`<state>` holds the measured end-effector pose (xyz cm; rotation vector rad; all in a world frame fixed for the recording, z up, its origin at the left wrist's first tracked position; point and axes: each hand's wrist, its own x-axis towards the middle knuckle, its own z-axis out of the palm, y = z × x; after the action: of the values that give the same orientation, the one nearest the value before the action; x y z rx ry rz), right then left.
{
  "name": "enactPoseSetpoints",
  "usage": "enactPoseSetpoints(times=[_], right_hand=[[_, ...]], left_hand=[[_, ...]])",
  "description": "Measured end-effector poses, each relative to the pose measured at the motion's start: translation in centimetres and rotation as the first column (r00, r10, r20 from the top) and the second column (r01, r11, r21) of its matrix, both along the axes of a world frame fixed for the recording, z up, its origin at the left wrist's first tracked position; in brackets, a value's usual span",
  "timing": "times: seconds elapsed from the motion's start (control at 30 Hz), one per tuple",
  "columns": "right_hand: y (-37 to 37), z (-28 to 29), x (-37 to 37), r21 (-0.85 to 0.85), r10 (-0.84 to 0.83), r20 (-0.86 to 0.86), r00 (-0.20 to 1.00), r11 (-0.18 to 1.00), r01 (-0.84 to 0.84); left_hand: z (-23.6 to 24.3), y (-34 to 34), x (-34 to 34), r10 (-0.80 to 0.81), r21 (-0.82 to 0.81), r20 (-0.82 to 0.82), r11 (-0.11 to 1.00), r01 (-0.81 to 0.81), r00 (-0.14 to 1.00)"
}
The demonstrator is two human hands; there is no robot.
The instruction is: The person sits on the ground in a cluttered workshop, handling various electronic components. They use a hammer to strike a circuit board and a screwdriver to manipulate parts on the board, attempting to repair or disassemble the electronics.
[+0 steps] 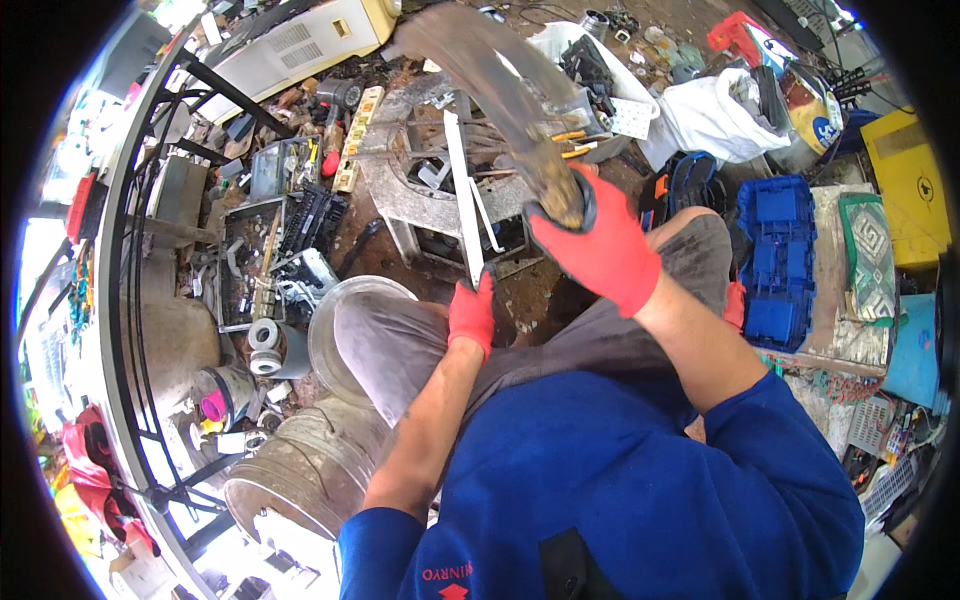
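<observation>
My left hand, in a red glove with dark fingers, is closed round the lower end of a long white strip. A thinner white piece branches off beside it. The strip's far part lies over a worn grey stand in front of my knees. My right hand, in a matching glove, grips a wooden-handled tool. The tool is raised, slanting up and to the left above the stand. Its far end is smeared by motion, so I cannot tell its kind.
A black metal frame runs along the left. A large round bucket stands by my left leg. Scrap trays lie left of the stand. On the right are a blue plastic case and a white sack.
</observation>
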<state>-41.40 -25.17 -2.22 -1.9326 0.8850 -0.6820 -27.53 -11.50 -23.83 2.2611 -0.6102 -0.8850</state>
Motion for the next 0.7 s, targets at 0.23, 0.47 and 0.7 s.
enactPoseSetpoints(times=[0.23,0.47,0.7], right_hand=[[-1.9,-11.1,-2.4,0.121,0.134,-0.653,0.746,0.990,-0.073],[0.5,-2.4,0.3,-0.136,-0.012,-0.243,0.970,0.990,-0.022],[0.1,-12.2,-4.1,-0.130,-0.091,-0.597,0.797,0.991,0.016]], left_hand=[[1.5,-3.2,0.2,-0.013,-0.071,-0.010,0.997,0.013,1.000],[0.7,-0.5,-0.8,0.031,-0.020,-0.027,0.999,-0.031,0.999],[-3.0,-0.4,-0.4,0.008,-0.062,-0.100,0.998,-0.015,0.995]])
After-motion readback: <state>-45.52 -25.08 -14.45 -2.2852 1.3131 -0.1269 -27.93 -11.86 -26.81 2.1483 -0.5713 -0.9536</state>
